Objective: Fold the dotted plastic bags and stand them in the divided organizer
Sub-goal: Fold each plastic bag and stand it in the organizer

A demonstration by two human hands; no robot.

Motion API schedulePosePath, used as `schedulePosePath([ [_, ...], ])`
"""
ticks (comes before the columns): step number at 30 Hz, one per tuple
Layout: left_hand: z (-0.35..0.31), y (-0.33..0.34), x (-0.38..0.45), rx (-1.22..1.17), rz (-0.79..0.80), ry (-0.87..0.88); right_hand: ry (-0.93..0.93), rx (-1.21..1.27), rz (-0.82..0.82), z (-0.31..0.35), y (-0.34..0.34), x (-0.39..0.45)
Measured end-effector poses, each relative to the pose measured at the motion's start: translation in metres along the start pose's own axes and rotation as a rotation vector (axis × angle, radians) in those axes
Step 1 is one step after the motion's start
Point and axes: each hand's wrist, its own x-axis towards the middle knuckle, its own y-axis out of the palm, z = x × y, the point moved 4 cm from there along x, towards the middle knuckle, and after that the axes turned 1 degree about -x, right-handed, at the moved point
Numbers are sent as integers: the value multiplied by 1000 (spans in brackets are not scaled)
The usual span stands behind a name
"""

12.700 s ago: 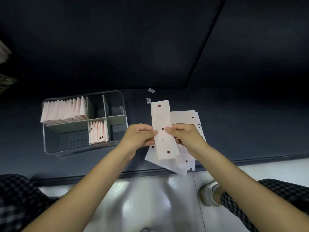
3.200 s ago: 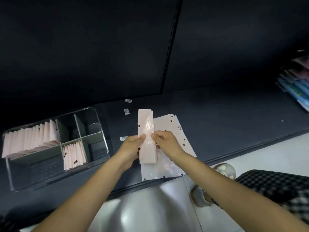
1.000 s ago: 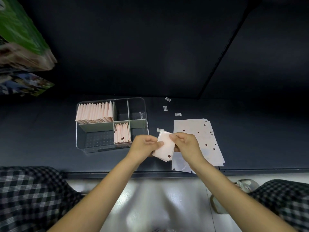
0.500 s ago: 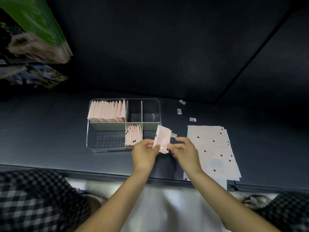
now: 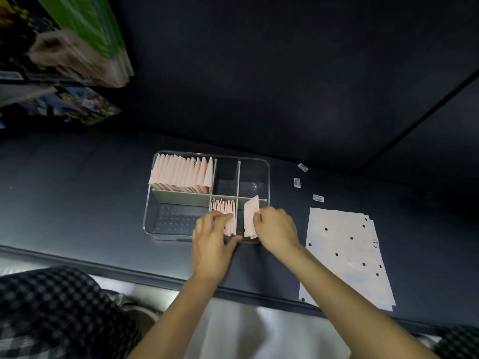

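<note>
A person sits at a dark shelf with both bare hands at a clear divided organizer (image 5: 268, 177). The right hand (image 5: 276, 230) pinches a folded pink bag (image 5: 251, 218) by its right edge and holds it upright over the organizer's near right compartment, its lower end already inside. Just to its left, a short row of folded bags (image 5: 225, 211) stands in the near middle compartment. The left hand (image 5: 211, 244) rests its fingers (image 5: 220, 218) against this row with the thumb at the organizer's near rim; I cannot tell whether the fingers curl round anything. A longer row of folded bags (image 5: 182, 174) fills the far left compartment. To the right, well apart from the organizer, a stack of flat dotted bags (image 5: 347, 255) lies on the shelf. Three small labels (image 5: 297, 182) lie beyond it.
</note>
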Motion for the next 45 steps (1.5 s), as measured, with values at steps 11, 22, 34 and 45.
schedulePosePath([
  [11,17,5,-3,-16,-1,96,-136,-220,100,19,31,9],
  [22,0,13,-6,127,40,121,-149,-112,349,18,41,12],
  [34,-14,26,-5,351,194,154,-300,82,60,-131,-6,-72],
  [45,-77,126,-101,308,859,627,-508,-319,167,-290,20,-131],
])
